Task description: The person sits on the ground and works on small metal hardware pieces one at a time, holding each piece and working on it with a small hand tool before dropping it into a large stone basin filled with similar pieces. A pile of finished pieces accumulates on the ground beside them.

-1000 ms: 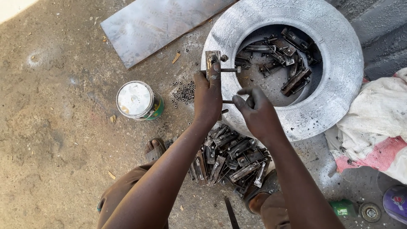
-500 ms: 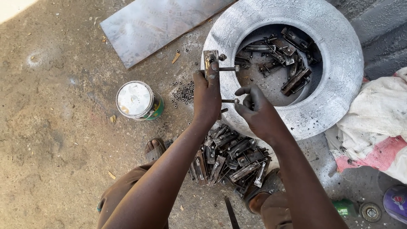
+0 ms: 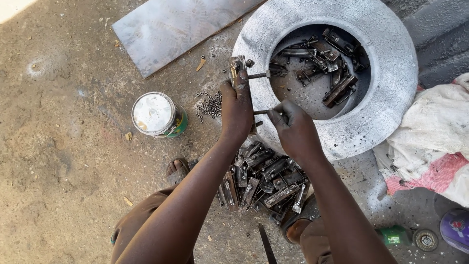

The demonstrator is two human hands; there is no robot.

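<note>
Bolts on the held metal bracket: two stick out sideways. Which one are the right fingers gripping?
The lower bolt, pinched by the right hand. The upper bolt projects free, untouched, above it from the bracket in the left hand.

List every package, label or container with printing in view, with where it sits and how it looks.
Tin can: on the ground left of the left hand, round, white lid, green side with a yellow band.
Small green container: lower right on the ground, lying on its side.
Purple round object: at the right edge, cut off, with a red-and-white label.
No signs or screens.
</note>
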